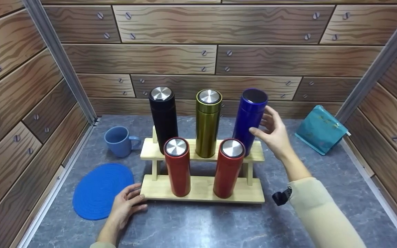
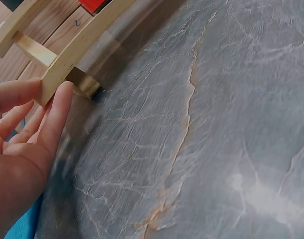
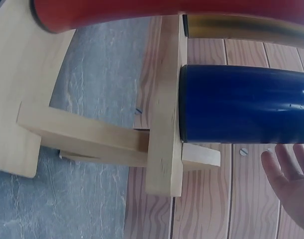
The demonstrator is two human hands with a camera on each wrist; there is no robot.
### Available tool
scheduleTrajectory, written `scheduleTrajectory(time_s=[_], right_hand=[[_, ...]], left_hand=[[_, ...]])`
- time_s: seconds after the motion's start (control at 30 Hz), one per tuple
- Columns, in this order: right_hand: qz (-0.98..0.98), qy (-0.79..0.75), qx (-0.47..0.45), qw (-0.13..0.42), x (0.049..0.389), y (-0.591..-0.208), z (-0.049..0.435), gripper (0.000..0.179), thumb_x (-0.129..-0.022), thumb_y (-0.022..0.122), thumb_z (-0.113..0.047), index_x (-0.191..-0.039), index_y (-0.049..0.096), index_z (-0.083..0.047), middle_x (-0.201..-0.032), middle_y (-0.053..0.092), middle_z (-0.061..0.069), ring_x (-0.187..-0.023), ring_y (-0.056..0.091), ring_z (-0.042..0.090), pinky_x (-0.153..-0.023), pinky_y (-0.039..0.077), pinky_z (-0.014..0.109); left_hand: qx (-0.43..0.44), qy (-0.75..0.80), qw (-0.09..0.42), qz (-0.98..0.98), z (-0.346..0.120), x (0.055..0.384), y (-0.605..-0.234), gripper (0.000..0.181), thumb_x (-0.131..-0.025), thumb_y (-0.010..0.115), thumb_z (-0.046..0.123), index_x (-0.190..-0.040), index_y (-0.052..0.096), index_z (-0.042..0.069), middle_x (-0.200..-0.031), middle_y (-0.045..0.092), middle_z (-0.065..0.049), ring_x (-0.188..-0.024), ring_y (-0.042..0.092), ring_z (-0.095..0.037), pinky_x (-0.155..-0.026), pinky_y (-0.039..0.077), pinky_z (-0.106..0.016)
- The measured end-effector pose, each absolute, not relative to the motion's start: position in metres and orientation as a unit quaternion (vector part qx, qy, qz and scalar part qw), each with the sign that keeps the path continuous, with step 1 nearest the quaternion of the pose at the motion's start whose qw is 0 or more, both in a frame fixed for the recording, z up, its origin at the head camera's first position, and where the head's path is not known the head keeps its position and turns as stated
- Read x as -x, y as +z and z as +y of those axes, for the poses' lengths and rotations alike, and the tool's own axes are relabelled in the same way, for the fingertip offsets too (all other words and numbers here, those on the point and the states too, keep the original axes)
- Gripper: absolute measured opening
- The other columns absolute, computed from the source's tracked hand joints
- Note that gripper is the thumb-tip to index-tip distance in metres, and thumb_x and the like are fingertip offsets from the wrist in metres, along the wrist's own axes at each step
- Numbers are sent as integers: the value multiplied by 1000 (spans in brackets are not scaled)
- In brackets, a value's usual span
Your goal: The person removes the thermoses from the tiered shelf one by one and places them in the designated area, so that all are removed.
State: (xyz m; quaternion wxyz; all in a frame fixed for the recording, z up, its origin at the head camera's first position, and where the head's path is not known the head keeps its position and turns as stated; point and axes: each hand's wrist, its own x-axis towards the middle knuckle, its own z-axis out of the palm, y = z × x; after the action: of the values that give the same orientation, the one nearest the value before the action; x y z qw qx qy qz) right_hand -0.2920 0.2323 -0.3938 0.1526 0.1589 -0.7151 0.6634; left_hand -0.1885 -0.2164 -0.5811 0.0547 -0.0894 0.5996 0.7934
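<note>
On the wooden rack (image 1: 202, 187), at the right end of its upper tier, the blue flask (image 1: 246, 117) is seen upright; beside it the right hand (image 1: 276, 132) is held loosely open, contact unclear. Rack's lower left corner pinched by left hand (image 1: 124, 205).

We observe a blue mug (image 1: 120, 147), upright, handle pointing right; a blue mat (image 1: 101, 190) lies flat nearer us. At right, we observe a teal pouch (image 1: 320, 130) near the wood-patterned wall (image 1: 389, 115).
</note>
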Motion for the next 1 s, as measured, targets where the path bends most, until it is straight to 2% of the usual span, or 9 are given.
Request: scheduleTrajectory(time_s=[0.27, 0.63, 0.87, 1.0], right_hand=[[-699, 675, -170, 167, 293, -395, 229, 74, -74, 71, 11, -138, 37, -3, -115, 59, 5, -107, 54, 23, -91, 46, 32], [-708, 669, -176, 143, 294, -390, 225, 73, -72, 75, 6, -136, 41, -8, -119, 56, 12, -106, 55, 25, -88, 48, 37], [-713, 662, -153, 174, 290, -388, 226, 69, -68, 79, 4, -129, 47, -6, -112, 60, 12, -99, 59, 24, -80, 53, 33], [-708, 666, -148, 185, 286, -384, 232, 70, -68, 79, 5, -129, 47, -6, -112, 59, 11, -99, 59, 24, -82, 53, 32]], left_hand=[[106, 793, 57, 597, -215, 190, -582, 57, -81, 67, -2, -132, 41, -5, -117, 55, -18, -90, 62, -28, -71, 57, -45], [106, 796, 50, 594, -213, 189, -585, 56, -82, 65, -2, -133, 42, -4, -121, 53, -19, -92, 61, -32, -72, 56, -47], [113, 798, 61, 588, -211, 189, -587, 57, -82, 66, 0, -133, 41, -4, -120, 53, -19, -92, 62, -32, -74, 56, -47], [118, 798, 52, 589, -212, 191, -584, 55, -82, 66, -1, -132, 42, -5, -120, 54, -18, -91, 62, -31, -73, 56, -47]])
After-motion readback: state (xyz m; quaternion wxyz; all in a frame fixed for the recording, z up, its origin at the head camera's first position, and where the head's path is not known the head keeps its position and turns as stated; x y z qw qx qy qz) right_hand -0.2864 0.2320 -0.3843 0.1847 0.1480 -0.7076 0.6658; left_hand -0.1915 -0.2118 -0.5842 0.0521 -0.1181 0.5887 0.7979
